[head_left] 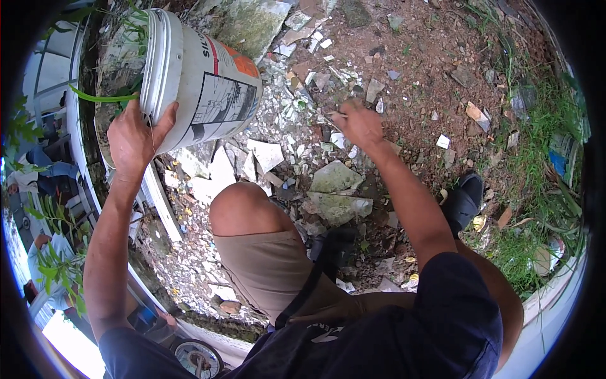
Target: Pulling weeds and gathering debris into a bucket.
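Note:
A white plastic bucket with a printed label lies tipped at the upper left, its mouth facing left. My left hand is closed on the bucket's rim, thumb on the outer wall. Green leaves and stems show at the mouth; the inside is hidden from here. Over the rubble to the right of the bucket, my right hand is closed, fingers pinched together. Something thin and pale shows at its fingertips, too small to name. Broken tile pieces lie between the two hands.
Mossy slabs lie by my bent knee. A pale strip rests below the bucket. Grass grows along the right, with a blue scrap in it. Past the ledge at left, a person and a wheel appear.

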Demonstrator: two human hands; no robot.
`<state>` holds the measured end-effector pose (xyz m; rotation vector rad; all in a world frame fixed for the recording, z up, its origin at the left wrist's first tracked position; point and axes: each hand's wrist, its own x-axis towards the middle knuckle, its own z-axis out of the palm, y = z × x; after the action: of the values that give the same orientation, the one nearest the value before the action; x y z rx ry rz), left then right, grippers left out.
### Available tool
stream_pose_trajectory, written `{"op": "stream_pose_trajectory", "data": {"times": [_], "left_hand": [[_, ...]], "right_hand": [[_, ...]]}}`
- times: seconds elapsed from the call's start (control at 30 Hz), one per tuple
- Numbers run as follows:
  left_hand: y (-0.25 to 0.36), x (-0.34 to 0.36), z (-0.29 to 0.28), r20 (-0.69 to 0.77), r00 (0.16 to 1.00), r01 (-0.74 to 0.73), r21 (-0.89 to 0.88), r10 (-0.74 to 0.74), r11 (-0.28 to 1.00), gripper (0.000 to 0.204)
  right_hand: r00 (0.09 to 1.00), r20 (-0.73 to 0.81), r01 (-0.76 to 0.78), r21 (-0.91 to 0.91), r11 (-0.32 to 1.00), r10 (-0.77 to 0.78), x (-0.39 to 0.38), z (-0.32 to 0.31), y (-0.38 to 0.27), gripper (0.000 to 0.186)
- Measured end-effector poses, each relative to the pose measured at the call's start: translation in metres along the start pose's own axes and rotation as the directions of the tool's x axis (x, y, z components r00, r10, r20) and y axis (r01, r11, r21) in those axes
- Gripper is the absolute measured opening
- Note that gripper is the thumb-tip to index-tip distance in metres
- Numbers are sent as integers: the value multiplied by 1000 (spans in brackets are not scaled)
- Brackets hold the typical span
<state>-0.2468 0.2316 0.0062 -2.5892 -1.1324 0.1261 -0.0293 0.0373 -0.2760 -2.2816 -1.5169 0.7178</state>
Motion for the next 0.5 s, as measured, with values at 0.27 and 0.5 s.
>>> {"op": "stream_pose_trajectory", "data": {"times": [0.27,0.5], "left_hand": [[-1,-1,0,-44,999,-10,13,11,1000,53],[2,2,1,19,1000,12,67,-13,998,58]], "right_hand": [[1000,-1,29,51,998,-29,24,14,-7,15],[997,48,69,-2,998,-68,35,34,-29,21]]}}
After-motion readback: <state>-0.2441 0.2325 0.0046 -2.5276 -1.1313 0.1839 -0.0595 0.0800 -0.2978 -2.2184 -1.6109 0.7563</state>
